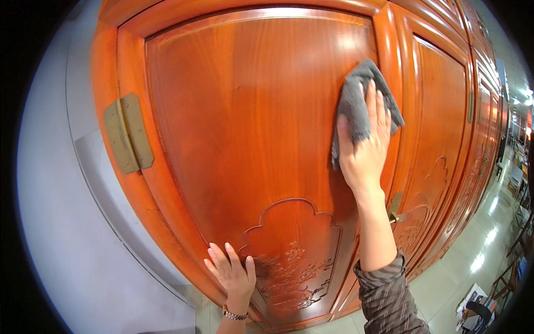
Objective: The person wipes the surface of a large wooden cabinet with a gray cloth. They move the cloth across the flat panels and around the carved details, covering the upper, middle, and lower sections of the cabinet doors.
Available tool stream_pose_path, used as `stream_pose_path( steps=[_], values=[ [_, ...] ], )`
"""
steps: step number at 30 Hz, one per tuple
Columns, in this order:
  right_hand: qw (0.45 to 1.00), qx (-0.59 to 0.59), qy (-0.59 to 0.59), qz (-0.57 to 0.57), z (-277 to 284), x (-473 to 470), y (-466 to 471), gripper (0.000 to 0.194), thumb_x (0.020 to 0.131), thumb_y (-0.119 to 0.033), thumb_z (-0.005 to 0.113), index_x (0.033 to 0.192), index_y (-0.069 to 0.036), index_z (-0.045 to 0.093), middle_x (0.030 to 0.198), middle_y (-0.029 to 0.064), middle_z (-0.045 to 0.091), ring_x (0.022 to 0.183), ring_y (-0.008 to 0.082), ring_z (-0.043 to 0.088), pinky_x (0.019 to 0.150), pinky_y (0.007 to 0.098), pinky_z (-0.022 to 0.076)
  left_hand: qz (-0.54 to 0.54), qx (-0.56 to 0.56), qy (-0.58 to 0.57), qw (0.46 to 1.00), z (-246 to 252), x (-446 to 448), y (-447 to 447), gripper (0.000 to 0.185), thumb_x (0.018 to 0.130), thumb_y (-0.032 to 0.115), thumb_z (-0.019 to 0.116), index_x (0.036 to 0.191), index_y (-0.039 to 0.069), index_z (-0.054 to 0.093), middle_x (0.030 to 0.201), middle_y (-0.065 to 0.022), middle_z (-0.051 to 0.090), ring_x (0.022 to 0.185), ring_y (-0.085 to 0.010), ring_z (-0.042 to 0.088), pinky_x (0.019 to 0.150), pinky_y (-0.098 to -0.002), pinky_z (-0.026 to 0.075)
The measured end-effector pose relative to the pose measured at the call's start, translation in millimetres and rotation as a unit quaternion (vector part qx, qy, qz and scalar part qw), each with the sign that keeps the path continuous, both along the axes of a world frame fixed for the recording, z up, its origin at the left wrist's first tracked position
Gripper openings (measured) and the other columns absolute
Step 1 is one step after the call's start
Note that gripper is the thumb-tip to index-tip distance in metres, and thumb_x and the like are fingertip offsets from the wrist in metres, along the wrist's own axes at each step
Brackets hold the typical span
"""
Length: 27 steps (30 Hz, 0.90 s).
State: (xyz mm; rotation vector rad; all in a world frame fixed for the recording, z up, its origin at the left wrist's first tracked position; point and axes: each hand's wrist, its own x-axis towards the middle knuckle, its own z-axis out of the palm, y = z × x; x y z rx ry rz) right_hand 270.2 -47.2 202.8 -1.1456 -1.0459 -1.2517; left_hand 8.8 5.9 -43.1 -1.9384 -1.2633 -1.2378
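A grey cloth [354,100] lies under my right hand [369,137], pressed flat against the upper right of a glossy reddish-brown wooden cabinet door panel [250,117], beside its raised frame. The cloth is partly folded and shows between thumb and fingers. Low on the left, my left hand [233,271] holds nothing; its fingers are spread at the door's lower left, and a metal-band watch [235,314] is on the wrist. Whether its fingertips touch the wood cannot be told. A carved floral relief [296,271] in a scalloped outline lies between the two arms.
A brass hinge [128,132] sits on the door's left edge, beside a pale wall [54,188]. Right of my forearm is a brass handle [395,213]. More cabinet doors [442,104] continue rightward. Books or papers [475,309] lie on the tiled floor [442,284].
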Motion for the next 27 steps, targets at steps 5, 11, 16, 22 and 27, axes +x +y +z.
stream_pose_path(
  steps=[5,11,16,22,27],
  values=[
    [0.991,-0.128,0.028,-0.016,-99,-10,-12,0.060,0.089,-0.022,0.059,0.143,-0.003,0.044,0.150,0.0219,0.037,0.139,0.0413,0.032,0.114,0.0537,0.0197,0.014,0.000,-0.009,1.000,0,2,-1,0.058,0.095,0.035,0.050,0.138,-0.003,0.042,0.148,-0.0348,0.029,0.139,-0.0465,0.027,0.115,-0.0590,0.010],
    [0.992,-0.116,0.034,-0.043,-95,-18,-5,0.061,0.088,-0.022,0.059,0.144,-0.003,0.042,0.152,0.0209,0.034,0.143,0.0384,0.027,0.116,0.0528,0.0164,0.007,0.008,0.003,1.000,-1,5,3,0.059,0.097,0.032,0.045,0.141,-0.005,0.035,0.152,-0.0339,0.020,0.143,-0.0471,0.018,0.115,-0.0591,0.005],
    [0.990,-0.128,-0.059,0.000,-51,-76,20,0.056,0.087,-0.020,0.056,0.142,-0.014,0.049,0.152,0.0078,0.041,0.142,0.0260,0.033,0.118,0.0437,0.0169,0.021,0.016,-0.002,1.000,-2,-3,2,0.056,0.096,0.036,0.046,0.138,-0.002,0.043,0.148,-0.0324,0.029,0.140,-0.0439,0.025,0.116,-0.0572,0.008],
    [0.951,-0.146,-0.270,0.033,-70,-114,34,0.056,0.080,-0.009,0.055,0.133,-0.024,0.059,0.145,-0.0012,0.050,0.139,0.0183,0.037,0.117,0.0393,0.0193,0.012,0.021,-0.005,1.000,-1,4,3,0.055,0.094,0.038,0.052,0.135,0.002,0.050,0.148,-0.0293,0.034,0.139,-0.0402,0.030,0.116,-0.0551,0.009],
    [0.987,-0.056,-0.139,0.058,9,-119,36,0.071,0.070,-0.003,0.056,0.139,-0.020,0.054,0.148,-0.0016,0.046,0.136,0.0205,0.040,0.114,0.0383,0.0230,0.021,0.023,-0.009,0.999,-1,1,0,0.056,0.090,0.038,0.058,0.135,0.005,0.051,0.148,-0.0274,0.035,0.140,-0.0370,0.030,0.117,-0.0524,0.009]
  ],
)
